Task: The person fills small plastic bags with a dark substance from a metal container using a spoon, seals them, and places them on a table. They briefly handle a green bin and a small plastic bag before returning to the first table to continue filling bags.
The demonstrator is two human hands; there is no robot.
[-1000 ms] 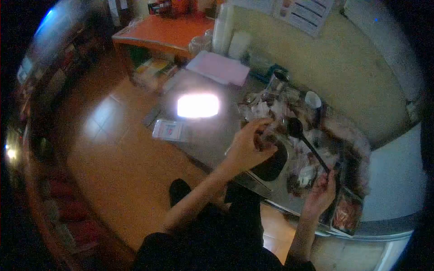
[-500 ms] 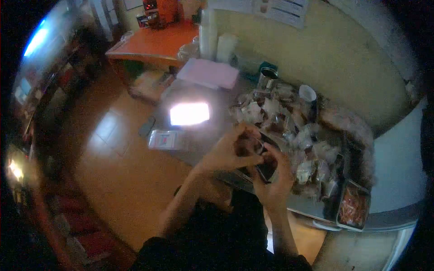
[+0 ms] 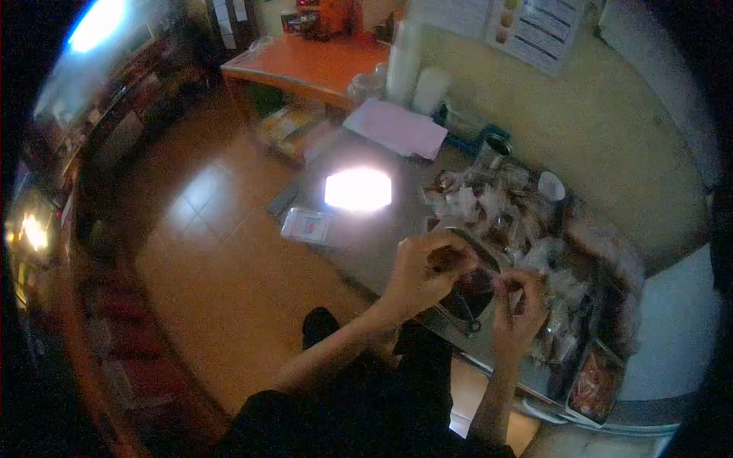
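Near the front edge of the grey table (image 3: 408, 229), my left hand (image 3: 427, 276) has its fingers closed on a small clear wrapper (image 3: 489, 281). The wrapper stretches across to my right hand (image 3: 521, 309), whose thumb and fingertips are pinched together on its other end. Beneath both hands lies a dark oval tray (image 3: 467, 304), partly hidden by them. A large heap of small clear packets (image 3: 496, 202) covers the table just behind and to the right of my hands.
A bright screen (image 3: 358, 190) glows on the table beside a flat clear packet (image 3: 305, 227). Pink sheets (image 3: 395, 128) lie behind. An open can (image 3: 495, 151) and white cup (image 3: 550, 185) stand by the wall. A reddish-filled container (image 3: 595, 385) is at the right corner.
My hands have moved apart, with the wrapper now stretched between them, and the dark tray shows more below. The whole view has shifted, so the table's things appear further right.
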